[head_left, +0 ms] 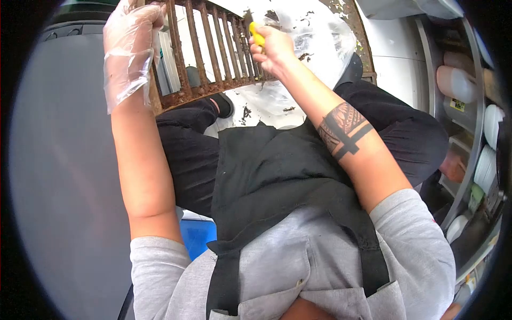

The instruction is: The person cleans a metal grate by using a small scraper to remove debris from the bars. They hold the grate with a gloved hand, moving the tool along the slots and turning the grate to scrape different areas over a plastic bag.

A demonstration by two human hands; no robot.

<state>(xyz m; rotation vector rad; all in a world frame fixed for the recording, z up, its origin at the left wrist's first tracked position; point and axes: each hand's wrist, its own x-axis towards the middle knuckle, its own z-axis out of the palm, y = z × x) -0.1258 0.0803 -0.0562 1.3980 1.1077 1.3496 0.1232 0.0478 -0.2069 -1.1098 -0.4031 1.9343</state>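
My left hand (133, 24), in a clear plastic glove, is closed on the upper left end of a rusty brown metal grate (200, 45). The grate is tilted up between my knees. My right hand (274, 48) is bare and wrapped round a yellow-handled tool (257, 36) with a short dark blade pointing up. The tool is beside the grate's right end. Beyond it, clear plastic sheeting (325, 40) lies on the floor with dark flakes scattered over it.
A large grey surface (64, 160) stands along my left side. Shelving (474, 149) with bowls and containers is on the right. Another rusty frame piece (368, 61) lies beyond my right knee. A blue object (198, 234) is low beside my left leg.
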